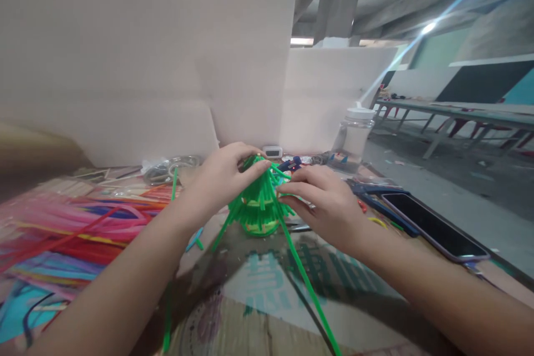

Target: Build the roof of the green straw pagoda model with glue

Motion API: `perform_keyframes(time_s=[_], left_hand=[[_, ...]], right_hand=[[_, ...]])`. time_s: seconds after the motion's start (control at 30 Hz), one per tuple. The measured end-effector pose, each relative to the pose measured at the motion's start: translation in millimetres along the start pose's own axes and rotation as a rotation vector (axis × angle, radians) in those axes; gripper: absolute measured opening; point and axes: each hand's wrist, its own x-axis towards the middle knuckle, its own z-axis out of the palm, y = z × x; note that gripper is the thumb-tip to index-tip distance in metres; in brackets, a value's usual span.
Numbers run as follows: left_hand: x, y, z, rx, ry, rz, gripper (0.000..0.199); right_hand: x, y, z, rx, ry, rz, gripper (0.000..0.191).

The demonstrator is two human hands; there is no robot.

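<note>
A cone-shaped green tree of fuzzy stems [259, 217] stands upright on the table, in tiers with yellowish bands between them. Around its top, my left hand [227, 172] is closed, with the thumb and fingers pressed on the green tip. At the tree's right side my right hand [325, 200] pinches a green stem near the upper tier. One long green stem [306, 281] runs from the tree down to the front edge of the view. Another green stem [168, 311] lies left of the middle, partly behind my left forearm.
Pink, red, orange and blue stems [83, 228] are heaped at the left. A phone [434, 225] lies at the right, and a clear bottle [352, 136] with a white lid stands behind. White boards [146, 67] rise at the back. A small white device [272, 151] sits behind the tree.
</note>
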Motion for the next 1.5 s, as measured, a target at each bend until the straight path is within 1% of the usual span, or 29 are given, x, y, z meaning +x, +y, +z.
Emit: perform_keyframes(time_s=[0.17, 0.37, 0.47, 0.53, 0.63, 0.73, 0.8, 0.87, 0.9, 0.93, 1.0, 1.07, 1.13, 1.2, 1.27, 1.33, 1.4, 1.47, 1.5], left_hand=[[0.2, -1.6, 1.6, -0.006, 0.015, 0.003, 0.033], [0.4, -4.9, 0.9, -0.008, 0.004, 0.003, 0.035], [1.3, -6.5, 0.2, -0.016, -0.006, 0.011, 0.035], [1.8, -7.9, 0.5, -0.030, -0.007, 0.026, 0.036], [2.2, -9.7, 1.8, -0.070, -0.016, 0.045, 0.038], [2.5, -11.1, 3.5, -0.094, -0.017, 0.021, 0.040], [2.7, -12.1, 4.6, -0.083, -0.026, 0.005, 0.043], [3.1, -12.4, 5.4, -0.043, -0.044, 0.011, 0.045], [3.3, -12.3, 5.8, -0.020, -0.050, 0.019, 0.045], [3.4, -11.9, 6.1, -0.001, -0.051, 0.028, 0.043], [3.5, -10.8, 6.7, 0.019, -0.060, 0.043, 0.039], [3.4, -10.4, 7.1, 0.021, -0.065, 0.046, 0.037], [3.3, -11.2, 7.3, 0.015, -0.069, 0.038, 0.038], [3.5, -12.8, 7.3, -0.001, -0.073, 0.026, 0.039], [4.0, -14.3, 7.2, -0.018, -0.085, 0.019, 0.039], [4.2, -15.1, 7.2, -0.021, -0.093, 0.024, 0.039], [3.9, -15.3, 7.6, -0.029, -0.085, 0.025, 0.038], [3.3, -16.0, 7.8, -0.079, -0.063, -0.003, 0.039], [2.9, -17.0, 7.6, -0.116, -0.054, -0.028, 0.039]], right_hand=[[6.6, -4.3, 17.1, -0.068, 0.020, -0.021, 0.014], [9.1, -6.4, 20.9, -0.034, 0.079, -0.037, 0.012], [8.3, -6.3, 17.7, -0.019, 0.075, -0.041, 0.013], [8.9, -5.9, 13.1, 0.028, 0.075, -0.016, 0.012], [11.9, -2.3, 3.3, 0.128, 0.097, 0.065, 0.008], [14.9, 9.8, -8.2, 0.170, 0.098, 0.199, 0.014], [13.7, 24.6, -15.2, 0.176, 0.029, 0.341, 0.018], [7.9, 43.8, -19.8, 0.183, -0.099, 0.486, 0.018], [3.1, 54.1, -20.9, 0.188, -0.168, 0.532, 0.018], [-2.9, 64.4, -21.0, 0.190, -0.252, 0.545, 0.019], [-17.0, 83.0, -18.0, 0.173, -0.406, 0.522, 0.023], [-31.4, 97.2, -11.2, 0.152, -0.527, 0.489, 0.024], [-43.1, 106.9, -1.8, 0.161, -0.629, 0.442, 0.027], [-50.7, 113.2, 7.8, 0.192, -0.720, 0.361, 0.029], [-54.5, 117.2, 15.3, 0.217, -0.784, 0.287, 0.028], [-55.7, 119.8, 18.5, 0.220, -0.809, 0.264, 0.024], [-54.7, 120.0, 16.2, 0.199, -0.787, 0.287, 0.026], [-51.5, 116.7, 9.3, 0.168, -0.755, 0.350, 0.027], [-49.3, 113.5, 4.7, 0.168, -0.760, 0.385, 0.026]])
